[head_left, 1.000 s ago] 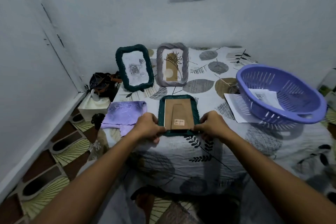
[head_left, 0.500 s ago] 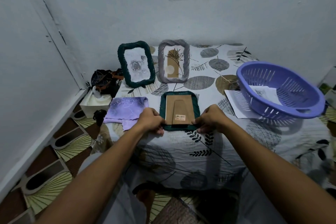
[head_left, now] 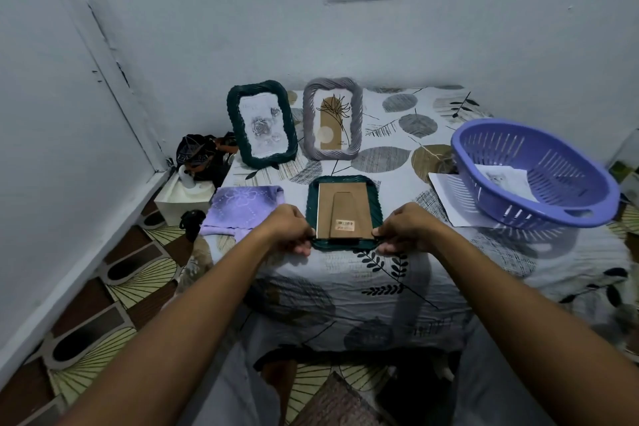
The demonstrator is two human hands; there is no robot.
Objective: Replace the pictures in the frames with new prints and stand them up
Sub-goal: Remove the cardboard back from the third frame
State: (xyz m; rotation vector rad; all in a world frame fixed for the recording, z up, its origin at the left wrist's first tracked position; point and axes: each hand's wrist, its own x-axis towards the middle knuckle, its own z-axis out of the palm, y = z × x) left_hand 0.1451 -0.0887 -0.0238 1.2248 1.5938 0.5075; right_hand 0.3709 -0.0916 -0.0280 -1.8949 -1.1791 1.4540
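Over the last second almost nothing has shifted: my hands are still at the near corners of the dark green wavy-edged picture frame lying face down (head_left: pixel 344 211) on the leaf-patterned cloth over the table (head_left: pixel 432 273), and only my view has drifted a little. So I judge I am still working at the small black tabs that hold the brown cardboard back with its folded stand (head_left: pixel 344 209), and the old picture is not out yet. From the left: the lilac cloth with a pale flower pattern (head_left: pixel 242 207) lies just beside my left hand (head_left: pixel 288 230), whose fingers curl round the frame's near-left corner. My right hand (head_left: pixel 403 228) pinches the near-right corner the same way. Behind, the dark green frame with a grey rose print (head_left: pixel 262 124) and the grey twisted frame with a tan arch and plant drawing (head_left: pixel 332 119) stand upright. At the right the lilac slotted plastic basket (head_left: pixel 539 176) holds a printed sheet. The only label is a small barcode sticker on the cardboard back; its digits are too small to read.
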